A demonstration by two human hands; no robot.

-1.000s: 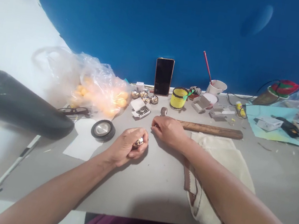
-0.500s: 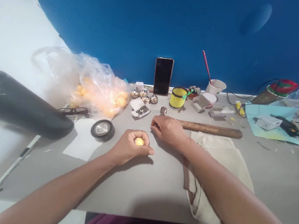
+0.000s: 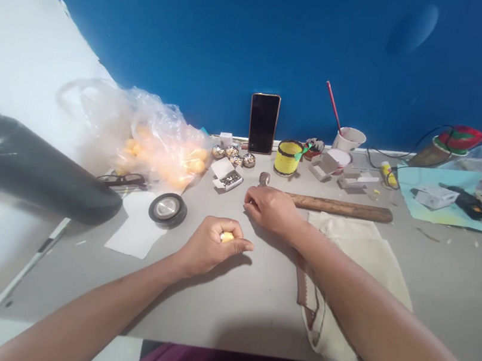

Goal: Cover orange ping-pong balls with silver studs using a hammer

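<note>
My left hand (image 3: pixel 213 246) is closed around a small yellow ball (image 3: pixel 227 237), which shows between thumb and fingers just above the table. To its upper right, my right hand (image 3: pixel 273 209) has its fingers curled and pressed together, low over the table; whatever they may hold is hidden. Right behind that hand lies a hammer (image 3: pixel 340 208) with a wooden handle, its metal head poking out past the knuckles. An open small white box (image 3: pixel 229 177) of tiny shiny metal pieces sits further back. Beside it are several balls with a studded metallic surface (image 3: pixel 249 159).
A clear plastic bag (image 3: pixel 162 144) of yellow-orange balls stands at the back left. A roll of black tape (image 3: pixel 168 209) rests on white paper. Under my right forearm is a folded cream cloth (image 3: pixel 358 246). A phone (image 3: pixel 263 123) leans against the blue wall near a yellow container (image 3: pixel 288 158).
My left hand has shifted slightly right and toward me, and its fingers cover more of the yellow ball. My right hand stays in nearly the same place.
</note>
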